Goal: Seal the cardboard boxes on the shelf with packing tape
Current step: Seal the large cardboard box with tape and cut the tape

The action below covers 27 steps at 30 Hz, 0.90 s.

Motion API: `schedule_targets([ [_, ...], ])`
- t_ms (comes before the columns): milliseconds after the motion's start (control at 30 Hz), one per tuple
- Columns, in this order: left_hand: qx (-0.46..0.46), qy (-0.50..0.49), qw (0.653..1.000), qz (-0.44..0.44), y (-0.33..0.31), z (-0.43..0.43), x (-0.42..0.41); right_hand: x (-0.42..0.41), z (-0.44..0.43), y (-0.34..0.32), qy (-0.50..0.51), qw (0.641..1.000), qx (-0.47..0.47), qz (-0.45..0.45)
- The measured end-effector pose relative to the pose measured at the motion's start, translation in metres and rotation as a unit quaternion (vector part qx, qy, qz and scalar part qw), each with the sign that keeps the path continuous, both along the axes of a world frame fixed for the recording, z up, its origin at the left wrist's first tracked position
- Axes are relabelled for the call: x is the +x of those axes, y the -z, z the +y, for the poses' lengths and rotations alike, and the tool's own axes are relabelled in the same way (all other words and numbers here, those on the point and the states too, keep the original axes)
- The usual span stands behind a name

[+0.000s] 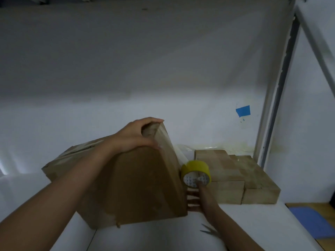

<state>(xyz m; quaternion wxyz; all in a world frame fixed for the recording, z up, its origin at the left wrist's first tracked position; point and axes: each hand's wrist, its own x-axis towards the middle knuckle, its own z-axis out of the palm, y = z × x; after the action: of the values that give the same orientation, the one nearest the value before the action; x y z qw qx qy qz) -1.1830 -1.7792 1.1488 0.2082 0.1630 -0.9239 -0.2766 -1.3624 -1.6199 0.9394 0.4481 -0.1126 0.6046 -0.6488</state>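
The left hand (137, 136) grips the top corner of the tipped box (137, 185) near the shelf (163, 238) front edge, the right hand (201, 198) fingers hold the tape (196, 173) beside it, so pull the strip tight and press it flat.

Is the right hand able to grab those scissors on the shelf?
Probably yes, but not right away. The scissors lie in the open just beside the right hand's wrist, with nothing covering them. That hand is busy, though: its fingers hold the yellow tape roll, so it would have to let go first.
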Motion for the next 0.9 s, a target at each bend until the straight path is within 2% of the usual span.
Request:
schedule_targets([
  [133,0.021,-0.007,0.997,0.068,-0.022,-0.003,0.024,-0.006,-0.001,-0.048,0.028,0.992,-0.002,0.121],
  [233,0.037,-0.013,0.992,0.116,-0.034,-0.007,0.041,-0.007,0.004,-0.088,0.066,0.973,-0.005,0.223],
  [367,0.076,-0.028,0.984,0.157,-0.041,-0.014,0.057,-0.010,0.011,-0.135,0.086,0.917,-0.005,0.390],
  [500,0.102,-0.036,0.980,0.170,-0.042,-0.022,0.064,-0.006,0.012,-0.170,0.082,0.867,0.036,0.491],
  [633,0.149,-0.054,0.969,0.188,-0.033,-0.032,0.068,-0.001,0.012,-0.202,0.084,0.798,0.062,0.593],
  [767,0.230,-0.070,0.950,0.201,-0.015,-0.043,0.076,0.005,0.002,-0.224,0.065,0.744,0.105,0.657],
  [900,0.283,-0.086,0.930,0.216,-0.009,-0.053,0.089,0.010,-0.016,-0.232,0.035,0.715,0.116,0.688],
])
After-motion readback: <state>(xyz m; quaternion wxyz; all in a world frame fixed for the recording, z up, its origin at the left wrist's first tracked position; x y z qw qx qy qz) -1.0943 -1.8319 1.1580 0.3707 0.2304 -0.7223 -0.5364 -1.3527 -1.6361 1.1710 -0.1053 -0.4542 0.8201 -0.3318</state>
